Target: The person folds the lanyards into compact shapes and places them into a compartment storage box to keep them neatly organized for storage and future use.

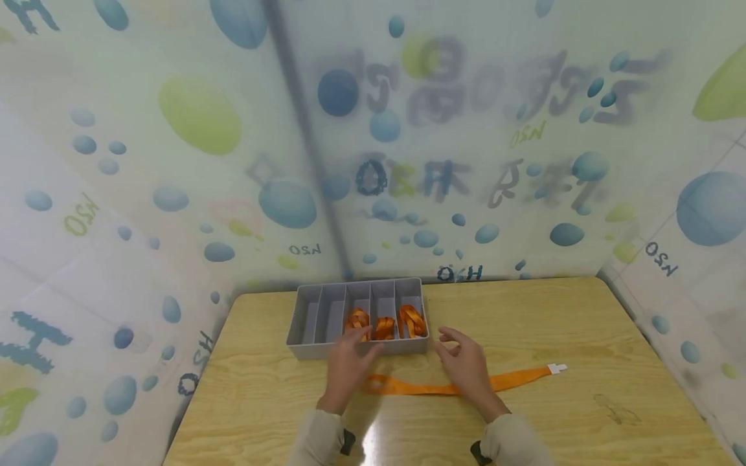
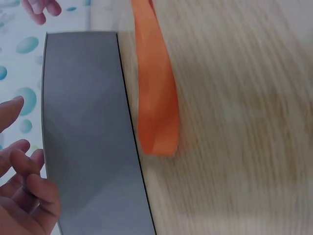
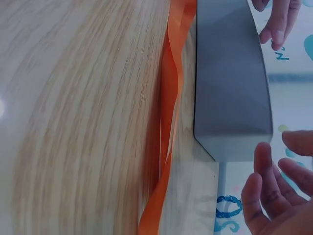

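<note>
A grey divided box point(image 1: 305, 351) stands at the back of the wooden table, with folded orange lanyards in its three right-hand compartments: one in the middle point(image 1: 357, 317), one beside it point(image 1: 384, 328) and one at the right end point(image 1: 412, 321). Stretched out in front of the box lies another orange lanyard point(image 1: 519, 378), its white plastic end point(image 1: 557, 369) to the right. My left hand point(image 1: 345, 369) hovers at the box's front wall, fingers loosely bent, holding nothing. Off the box's right front corner, my right hand point(image 1: 468, 370) is likewise loosely bent and holds nothing; it overlaps the lanyard in the head view.
The two left compartments of the box hold nothing. A patterned curtain point(image 1: 384, 246) with blue and green spots hangs behind the table point(image 1: 583, 323) and along its sides. A dark mark point(image 1: 616, 409) shows on the tabletop at the right.
</note>
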A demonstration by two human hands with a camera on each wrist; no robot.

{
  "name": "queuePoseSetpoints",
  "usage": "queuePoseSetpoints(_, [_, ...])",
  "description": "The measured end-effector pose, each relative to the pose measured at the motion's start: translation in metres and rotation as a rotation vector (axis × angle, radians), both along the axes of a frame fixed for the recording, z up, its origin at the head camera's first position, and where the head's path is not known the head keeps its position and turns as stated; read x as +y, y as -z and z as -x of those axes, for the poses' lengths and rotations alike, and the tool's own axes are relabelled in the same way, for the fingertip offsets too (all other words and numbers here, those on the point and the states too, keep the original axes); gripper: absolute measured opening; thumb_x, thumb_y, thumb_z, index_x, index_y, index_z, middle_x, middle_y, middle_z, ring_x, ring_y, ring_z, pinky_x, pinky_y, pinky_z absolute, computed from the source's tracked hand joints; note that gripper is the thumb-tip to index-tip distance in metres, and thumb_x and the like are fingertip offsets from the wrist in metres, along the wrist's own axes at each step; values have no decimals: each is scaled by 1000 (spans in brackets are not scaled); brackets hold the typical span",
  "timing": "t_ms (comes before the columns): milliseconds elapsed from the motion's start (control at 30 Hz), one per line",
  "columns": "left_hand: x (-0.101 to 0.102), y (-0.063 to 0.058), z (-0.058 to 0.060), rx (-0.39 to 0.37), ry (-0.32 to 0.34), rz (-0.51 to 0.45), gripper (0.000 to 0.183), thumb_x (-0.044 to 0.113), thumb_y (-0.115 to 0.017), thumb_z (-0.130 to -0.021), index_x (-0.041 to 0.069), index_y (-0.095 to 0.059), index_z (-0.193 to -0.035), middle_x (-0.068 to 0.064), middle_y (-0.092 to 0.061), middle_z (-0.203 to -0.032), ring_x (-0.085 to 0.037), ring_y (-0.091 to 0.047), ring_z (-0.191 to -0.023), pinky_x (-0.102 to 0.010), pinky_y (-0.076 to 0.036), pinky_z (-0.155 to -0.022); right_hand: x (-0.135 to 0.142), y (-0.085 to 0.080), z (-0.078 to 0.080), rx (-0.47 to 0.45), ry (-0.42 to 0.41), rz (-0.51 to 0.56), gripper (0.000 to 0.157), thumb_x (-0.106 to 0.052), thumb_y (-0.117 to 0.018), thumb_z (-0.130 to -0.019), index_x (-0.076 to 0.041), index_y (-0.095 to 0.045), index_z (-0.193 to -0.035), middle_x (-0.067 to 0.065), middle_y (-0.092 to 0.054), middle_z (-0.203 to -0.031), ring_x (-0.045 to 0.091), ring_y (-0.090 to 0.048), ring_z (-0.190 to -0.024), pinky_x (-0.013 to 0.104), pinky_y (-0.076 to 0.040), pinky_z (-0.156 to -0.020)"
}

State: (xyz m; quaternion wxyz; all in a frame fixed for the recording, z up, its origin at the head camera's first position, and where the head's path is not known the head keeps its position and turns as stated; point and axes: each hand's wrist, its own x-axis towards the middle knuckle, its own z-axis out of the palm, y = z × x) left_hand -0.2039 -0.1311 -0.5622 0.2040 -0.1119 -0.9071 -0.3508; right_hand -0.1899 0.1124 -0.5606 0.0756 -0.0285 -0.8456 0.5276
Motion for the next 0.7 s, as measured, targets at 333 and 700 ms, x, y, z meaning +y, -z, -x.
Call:
queuePoseSetpoints(333, [15, -1, -15, 30, 77, 40, 42, 24, -83, -80, 6, -72, -116, -15, -71, -115, -29, -70, -88, -44, -56, -81, 22, -6, -18, 21, -78, -115, 41, -15, -77, -88, -11, -67, -127, 12, -70, -113, 10, -61, -70, 25, -50, -58])
queuePoseSetpoints(700, [22, 3, -21, -78, 171, -15, 38, 25, -81, -84, 10, -72, -118, -10, -71, -114, 4, -48, -55, -17, -43, -51, 37, -3, -29, 7, -154, -202, 41, -16, -79, -86, -7, -68, -124, 9, -69, -115, 11, -64, -81, 29, -52, -66])
